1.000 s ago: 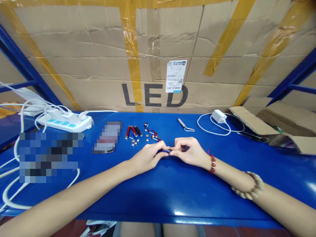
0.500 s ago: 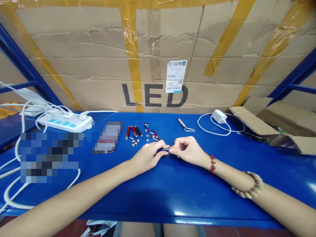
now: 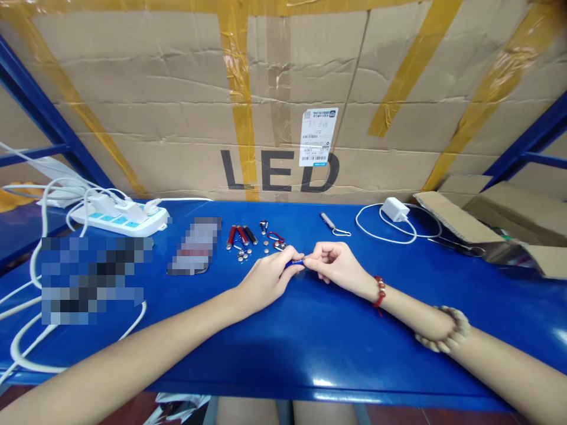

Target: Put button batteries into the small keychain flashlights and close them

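My left hand (image 3: 264,280) pinches a small blue flashlight barrel (image 3: 298,262) between thumb and fingers, low above the table. At the barrel's right end, the thumb and index finger of my right hand (image 3: 340,267) are closed together; whatever sits in that pinch is too small to make out. Beyond my left hand lie red barrels (image 3: 235,236), a black barrel (image 3: 251,235), several button cells (image 3: 241,258), small metal end pieces (image 3: 263,225) and a red carabiner clip (image 3: 275,236). Farther back on the right rests a silver keychain flashlight (image 3: 328,221) with a clip.
Everything lies on a blue metal table (image 3: 266,348). To the left are a phone (image 3: 195,245), a blurred dark object (image 3: 95,277) and a power strip (image 3: 128,221) with white cables. On the right are a white charger (image 3: 395,209) and an open carton (image 3: 460,218). A large cardboard box (image 3: 177,118) stands behind.
Both hands stay together around the blue barrel. The right fingers have shifted slightly at its end, and the barrel has tilted a little. The view has moved slightly.
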The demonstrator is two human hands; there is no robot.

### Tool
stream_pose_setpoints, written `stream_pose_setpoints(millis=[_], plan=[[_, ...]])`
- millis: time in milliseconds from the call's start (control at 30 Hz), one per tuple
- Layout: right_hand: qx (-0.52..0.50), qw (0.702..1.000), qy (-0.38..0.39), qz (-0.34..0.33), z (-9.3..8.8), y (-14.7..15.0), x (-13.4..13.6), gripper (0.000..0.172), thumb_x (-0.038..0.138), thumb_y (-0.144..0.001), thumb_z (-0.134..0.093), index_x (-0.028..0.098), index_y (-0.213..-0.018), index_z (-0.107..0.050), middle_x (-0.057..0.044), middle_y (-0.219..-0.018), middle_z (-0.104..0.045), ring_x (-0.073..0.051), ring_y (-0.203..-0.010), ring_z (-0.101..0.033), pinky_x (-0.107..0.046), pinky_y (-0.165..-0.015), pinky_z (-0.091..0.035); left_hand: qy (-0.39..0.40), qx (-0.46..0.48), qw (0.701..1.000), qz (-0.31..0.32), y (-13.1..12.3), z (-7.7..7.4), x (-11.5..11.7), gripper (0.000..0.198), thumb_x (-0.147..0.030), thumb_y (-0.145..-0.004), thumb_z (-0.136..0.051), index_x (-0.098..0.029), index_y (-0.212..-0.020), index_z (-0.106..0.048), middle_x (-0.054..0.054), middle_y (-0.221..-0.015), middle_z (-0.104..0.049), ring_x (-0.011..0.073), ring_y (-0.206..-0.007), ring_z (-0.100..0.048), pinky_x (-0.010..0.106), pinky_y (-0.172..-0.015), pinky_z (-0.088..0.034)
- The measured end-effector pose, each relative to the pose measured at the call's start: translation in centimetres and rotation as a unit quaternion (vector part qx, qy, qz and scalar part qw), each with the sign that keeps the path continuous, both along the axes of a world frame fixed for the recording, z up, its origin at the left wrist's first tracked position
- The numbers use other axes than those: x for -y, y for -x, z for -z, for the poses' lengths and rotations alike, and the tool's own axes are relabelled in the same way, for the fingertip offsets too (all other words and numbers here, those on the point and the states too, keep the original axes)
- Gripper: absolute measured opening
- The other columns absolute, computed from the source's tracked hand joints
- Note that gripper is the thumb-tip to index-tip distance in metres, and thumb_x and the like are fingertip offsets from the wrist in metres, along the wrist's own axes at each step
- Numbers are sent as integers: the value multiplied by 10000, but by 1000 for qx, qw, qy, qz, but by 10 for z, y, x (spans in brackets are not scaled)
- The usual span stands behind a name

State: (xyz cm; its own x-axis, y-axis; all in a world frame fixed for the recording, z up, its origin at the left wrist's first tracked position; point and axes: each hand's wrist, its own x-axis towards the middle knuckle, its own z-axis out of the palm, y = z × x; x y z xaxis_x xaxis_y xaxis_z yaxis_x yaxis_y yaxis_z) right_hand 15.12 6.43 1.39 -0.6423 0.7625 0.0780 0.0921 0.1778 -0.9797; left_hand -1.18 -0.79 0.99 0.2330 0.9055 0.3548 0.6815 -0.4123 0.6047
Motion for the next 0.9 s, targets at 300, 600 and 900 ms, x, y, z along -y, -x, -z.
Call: stream_pose_setpoints(millis=[300, 600, 900], plan=[[-7, 1000, 14, -13, -2, 0, -2, 412, 494, -608, -699, 152, -555, -476, 59, -389, -483, -29, -310, -387, -154, -337, -257, -1, 31, 999, 7, 0, 0, 0, 141, -247, -889, -420, -186, -985, -504, 50, -989, -647, 172, -890, -625, 268, -774, -471], [-14, 1000, 16, -16, 1, -1, -4, 405, 483, -613, -700, 156, -560, -466, 62, -401, -487, -29, -322, -393, -155, -346, -259, -20, 21, 999, 34, -1, -6, 2, 272, -230, -900, -393, -229, -1141, -517, 26, -1124, -622, 162, -1003, -590, 267, -888, -440], [5, 1000, 5, -6, 0, 1, -1, 398, 446, -585, -732, 152, -532, -468, 55, -398, -496, -30, -323, -398, -153, -348, -268, 4, 1, 1000, 4, -2, -5, 2, 218, -215, -897, -366, -196, -1052, -519, 38, -946, -645, 158, -831, -614, 254, -756, -456]])
